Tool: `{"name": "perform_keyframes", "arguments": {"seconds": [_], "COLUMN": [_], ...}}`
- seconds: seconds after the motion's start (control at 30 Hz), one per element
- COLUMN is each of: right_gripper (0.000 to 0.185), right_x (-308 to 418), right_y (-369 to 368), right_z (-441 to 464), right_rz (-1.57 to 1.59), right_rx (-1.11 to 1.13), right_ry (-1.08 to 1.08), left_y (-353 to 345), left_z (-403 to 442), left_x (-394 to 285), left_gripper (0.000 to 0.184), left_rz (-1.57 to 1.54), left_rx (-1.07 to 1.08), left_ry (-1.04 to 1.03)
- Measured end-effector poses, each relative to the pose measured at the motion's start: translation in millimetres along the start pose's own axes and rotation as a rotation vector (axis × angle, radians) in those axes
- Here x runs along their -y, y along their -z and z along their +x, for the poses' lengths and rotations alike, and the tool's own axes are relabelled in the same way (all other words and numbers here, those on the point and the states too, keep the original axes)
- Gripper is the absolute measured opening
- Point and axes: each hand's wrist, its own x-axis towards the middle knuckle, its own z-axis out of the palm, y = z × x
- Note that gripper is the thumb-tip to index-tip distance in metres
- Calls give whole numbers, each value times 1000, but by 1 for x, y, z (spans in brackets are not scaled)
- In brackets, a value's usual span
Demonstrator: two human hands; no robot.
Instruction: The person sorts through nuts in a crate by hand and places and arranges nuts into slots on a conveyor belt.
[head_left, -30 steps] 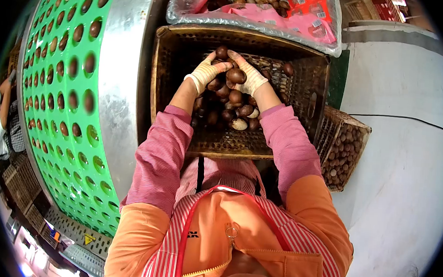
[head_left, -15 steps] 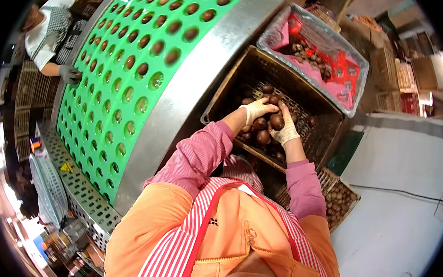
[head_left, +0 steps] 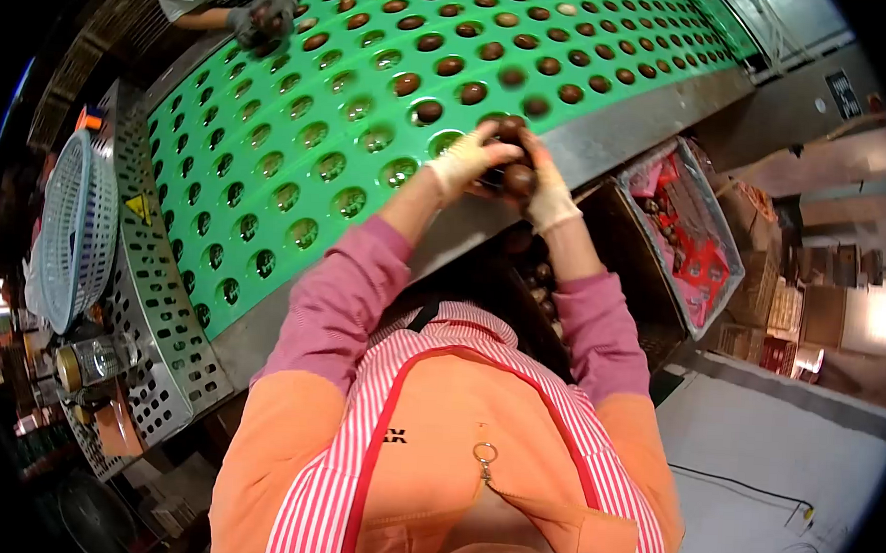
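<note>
Cupped between my left hand (head_left: 461,167) and my right hand (head_left: 552,194), both in pale gloves, are several brown round fruits (head_left: 518,179). The hands are closed around this bunch over the near edge of a green sheet (head_left: 283,226) with rows of round pockets. Many pockets at the far side and right hold one brown fruit each; those nearer the left have none. Two fruits (head_left: 535,107) just beyond my fingers look blurred. Below my forearms a dark crate (head_left: 615,247) holds more fruits (head_left: 541,280), partly hidden by my right arm.
A metal border (head_left: 662,110) edges the green sheet. A lined crate (head_left: 732,262) with red and pink packing stands at right. Across the sheet, a co-worker's grey-gloved hands (head_left: 266,15) hold fruits. A pale blue basket (head_left: 70,232) leans by the perforated metal end (head_left: 184,348).
My hands have lifted a bunch of fruits out of the dark crate and brought it over the green sheet's edge. The view has turned, and the co-worker's two hands now show together.
</note>
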Motion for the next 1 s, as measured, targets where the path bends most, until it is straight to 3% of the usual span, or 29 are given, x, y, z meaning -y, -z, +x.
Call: {"name": "perform_keyframes", "arguments": {"seconds": [0.07,0.1,0.17,0.23,0.3,0.33,0.37,0.4,0.47,0.57,0.63,0.67,0.7,0.77,0.83,0.87,0.9,0.97,1.0], "right_gripper": [50,47,54,60,62,59,53,51,49,51,56,62,63,54,41,32,31,31,31], "right_x": [-15,-28,-78,-85,-112,-90,-96,-96,-66,-61,-53,-46,-41,-40,-26,-36,-30,-32,-36], "right_y": [-62,-86,-120,-157,-167,-183,-184,-186,-199,-196,-197,-198,-195,-184,-192,-175,-179,-180,-174], "right_z": [25,36,84,79,103,87,94,102,105,156,184,196,204,227,239,275,281,295,306], "right_rz": [104,99,35,-302,-767,-944,-1205,-1231,-1287,-1744,-1911,-1884,-1828,-1554,-1004,-905,-883,-1091,-1344], "right_rx": [270,255,354,248,294,354,377,322,198,43,255,330,295,78,-138,-155,-115,-116,-71], "right_ry": [-84,-152,-14,-85,62,-45,191,200,204,472,246,126,171,422,410,479,455,625,601], "left_y": [58,84,134,186,216,225,233,238,255,272,283,288,293,302,313,319,321,318,316], "left_z": [-26,-41,-66,-86,-110,-123,-136,-149,-161,-159,-150,-143,-136,-123,-96,-78,-60,-26,-8], "left_x": [2,5,20,46,66,69,72,67,57,38,24,22,18,10,11,12,10,-3,-9], "left_gripper": [64,60,54,52,46,41,38,31,35,39,40,40,42,47,46,43,39,35,35], "left_rz": [-65,-130,-170,-180,-40,8,56,0,-9,-126,-142,-185,-196,-232,-303,-377,-449,-557,-542], "left_rx": [-122,-168,-308,-348,-475,-502,-527,-480,-441,-431,-392,-379,-367,-349,-355,-327,-299,-272,-299], "left_ry": [-62,-87,-133,-202,-100,-29,46,29,9,-52,-90,-136,-162,-211,-260,-304,-346,-346,-309]}}
